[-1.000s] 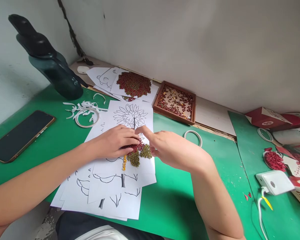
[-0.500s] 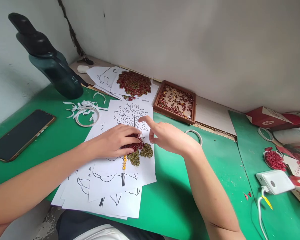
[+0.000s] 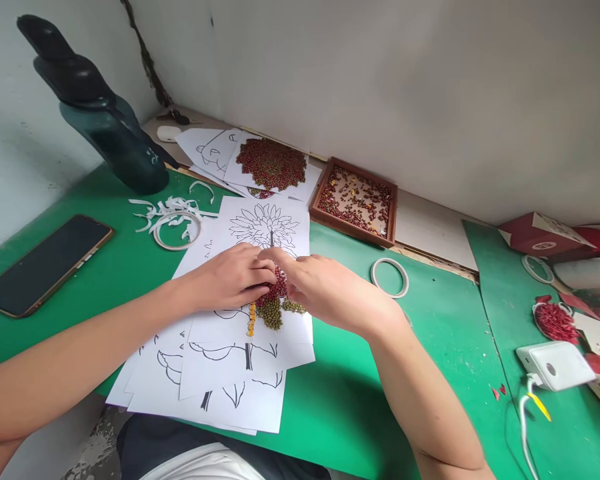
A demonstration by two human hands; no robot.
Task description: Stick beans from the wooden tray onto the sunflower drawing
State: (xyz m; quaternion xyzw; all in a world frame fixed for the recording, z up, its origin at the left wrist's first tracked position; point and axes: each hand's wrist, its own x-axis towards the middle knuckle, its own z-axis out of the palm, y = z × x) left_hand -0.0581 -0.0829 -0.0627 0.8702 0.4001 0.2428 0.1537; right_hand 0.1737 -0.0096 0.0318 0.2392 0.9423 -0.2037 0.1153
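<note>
A drawn flower [image 3: 261,225] on the top sheet of white paper [image 3: 300,217] lies ahead of me. On its lower part, red beans [image 3: 279,287] form a patch beside green beans [image 3: 269,313] and a short line of yellow kernels [image 3: 252,320]. My left hand [image 3: 240,277] rests on the sheet at the left of the red beans, its fingers loosely bent and apart. From the right, my right hand [image 3: 325,287] arches over the same patch, forefinger and thumb spread. Its fingertips meet the left fingers and hide some beans; no held thing shows.
A wooden tray [image 3: 393,220] of mixed beans and a bean-covered sheet [image 3: 270,163] stand behind. Tape rings [image 3: 407,283], paper strips [image 3: 175,208], a phone [image 3: 45,263] and a dark bottle [image 3: 113,133] lie around. At right are a white charger [image 3: 555,365] and red boxes [image 3: 535,235].
My right hand has moved left and down from above the drawn stem onto the bean patch, now meeting my left hand. The left fingers have drawn in slightly.
</note>
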